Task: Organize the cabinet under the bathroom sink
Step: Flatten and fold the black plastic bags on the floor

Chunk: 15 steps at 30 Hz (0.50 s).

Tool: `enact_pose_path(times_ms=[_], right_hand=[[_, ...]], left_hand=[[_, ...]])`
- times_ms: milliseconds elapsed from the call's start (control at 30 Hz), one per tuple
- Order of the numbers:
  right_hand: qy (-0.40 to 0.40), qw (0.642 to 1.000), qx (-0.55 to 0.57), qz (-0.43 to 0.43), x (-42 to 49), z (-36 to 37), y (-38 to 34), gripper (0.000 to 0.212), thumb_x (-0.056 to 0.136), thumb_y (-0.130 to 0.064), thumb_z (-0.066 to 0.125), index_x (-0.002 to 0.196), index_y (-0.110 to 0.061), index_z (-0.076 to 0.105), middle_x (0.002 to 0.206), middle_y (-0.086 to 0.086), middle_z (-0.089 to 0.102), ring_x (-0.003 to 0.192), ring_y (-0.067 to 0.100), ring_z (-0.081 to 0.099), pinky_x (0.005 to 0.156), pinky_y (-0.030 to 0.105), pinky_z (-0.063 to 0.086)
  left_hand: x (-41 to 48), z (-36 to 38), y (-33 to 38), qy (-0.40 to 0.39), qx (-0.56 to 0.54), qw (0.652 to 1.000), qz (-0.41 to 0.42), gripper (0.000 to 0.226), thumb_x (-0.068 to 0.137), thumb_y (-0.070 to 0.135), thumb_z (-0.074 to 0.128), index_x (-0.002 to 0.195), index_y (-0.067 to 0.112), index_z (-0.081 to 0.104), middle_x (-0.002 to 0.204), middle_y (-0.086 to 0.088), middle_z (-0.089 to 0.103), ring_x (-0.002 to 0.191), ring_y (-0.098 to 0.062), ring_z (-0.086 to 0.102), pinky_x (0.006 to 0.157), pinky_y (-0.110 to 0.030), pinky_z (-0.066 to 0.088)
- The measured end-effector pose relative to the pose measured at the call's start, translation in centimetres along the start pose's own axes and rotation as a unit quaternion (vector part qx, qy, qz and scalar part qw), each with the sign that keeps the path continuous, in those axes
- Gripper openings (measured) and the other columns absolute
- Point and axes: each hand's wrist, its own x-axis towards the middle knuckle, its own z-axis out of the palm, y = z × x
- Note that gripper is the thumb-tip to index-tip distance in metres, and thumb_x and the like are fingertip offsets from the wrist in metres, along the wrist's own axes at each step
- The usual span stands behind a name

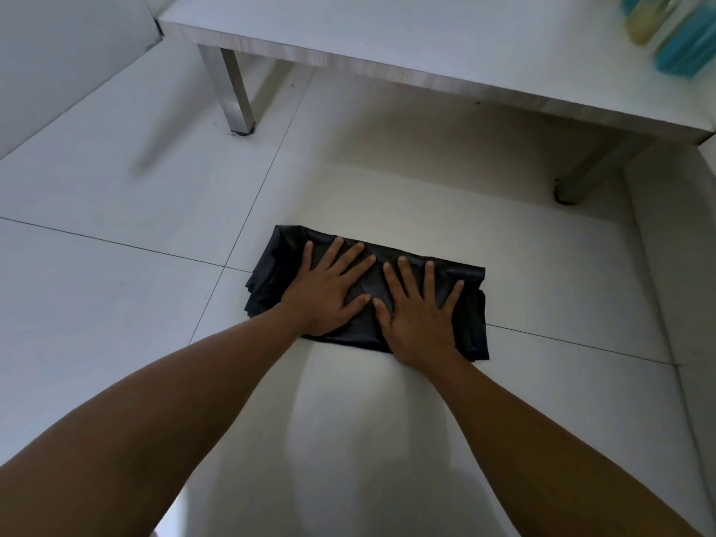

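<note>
Dim, soft shadows, blurred wide-angle edges

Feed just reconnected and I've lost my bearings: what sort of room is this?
Likely a bathroom or washroom, seen at floor level: large glossy white floor tiles, a white cabinet base raised on metal legs, and blurred blue and yellow bottles standing on it.

Bare floor [97, 304] opens wide to my left and toward me. Ahead, the cabinet shelf [387, 36] overhangs low, its left leg [236, 91] and right leg [581, 180] flanking a gap beneath. A white wall [674, 273] crowds the floor's right edge.
</note>
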Motion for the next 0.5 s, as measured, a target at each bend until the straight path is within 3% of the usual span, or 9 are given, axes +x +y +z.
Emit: enact_pose_path(times_ms=[267,433,500], right_hand=[[-0.036,0.999,0.023,0.004,0.1,-0.8,-0.2,0.066,0.098,-0.064,0.009,0.155,-0.038,-0.012,0.163,-0.010,-0.018,0.149,0.030,-0.022,0.107,0.072,-0.017],[-0.089,0.994,0.058,0.010,0.7,-1.9,-0.2,0.067,0.098,-0.065,0.014,0.154,-0.041,-0.012,0.162,-0.012,-0.022,0.147,0.029,-0.027,0.106,0.073,-0.017],[-0.107,0.992,0.069,0.007,1.0,-2.9,-0.3,0.070,0.097,-0.066,0.022,0.155,-0.040,-0.006,0.163,-0.012,-0.017,0.149,0.030,-0.022,0.106,0.076,-0.013]], left_hand=[[0.5,-2.0,-0.5,-0.077,-0.040,0.996,0.002,0.088,0.083,0.079,0.011,0.160,0.036,0.002,0.168,0.008,-0.007,0.154,-0.020,-0.014,0.120,-0.063,-0.008],[-1.8,-2.4,-2.0,0.094,0.068,0.992,-0.052,0.076,0.092,0.068,0.030,0.149,0.019,0.042,0.159,-0.008,0.036,0.151,-0.032,0.023,0.120,-0.062,0.014],[-2.5,-2.0,-2.4,0.102,0.069,0.990,-0.076,0.078,0.093,0.071,0.026,0.146,0.019,0.047,0.156,-0.010,0.040,0.148,-0.034,0.028,0.119,-0.062,0.016]])
